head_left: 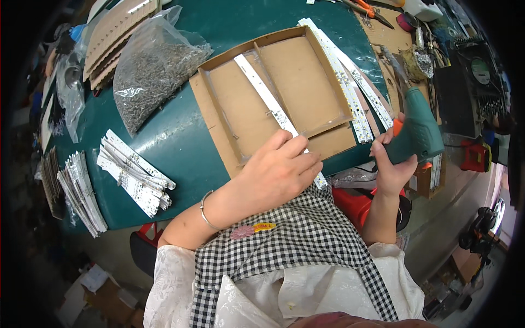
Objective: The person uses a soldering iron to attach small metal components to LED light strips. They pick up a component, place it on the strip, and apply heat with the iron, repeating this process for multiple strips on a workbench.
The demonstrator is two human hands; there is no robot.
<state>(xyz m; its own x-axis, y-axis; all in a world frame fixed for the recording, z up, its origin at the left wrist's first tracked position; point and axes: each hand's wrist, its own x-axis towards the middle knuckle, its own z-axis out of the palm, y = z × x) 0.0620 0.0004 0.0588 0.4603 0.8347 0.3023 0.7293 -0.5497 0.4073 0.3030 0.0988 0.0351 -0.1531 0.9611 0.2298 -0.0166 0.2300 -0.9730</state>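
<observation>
My left hand is closed on a long white LED strip board. The board slants across a shallow cardboard tray, its near end over the table edge by my apron. A small metal pin stands out from the board's side, ahead of my fingers. To the right, my right hand grips the handle of a green pistol-shaped power tool with an orange trigger. The tool's slim front end points away from me, toward the far right of the table; its tip is hard to make out.
A clear plastic bag of small metal pieces lies left of the tray. Stacks of LED strips are at the left, with more strips along the tray's right side. Orange-handled pliers lie at the far right.
</observation>
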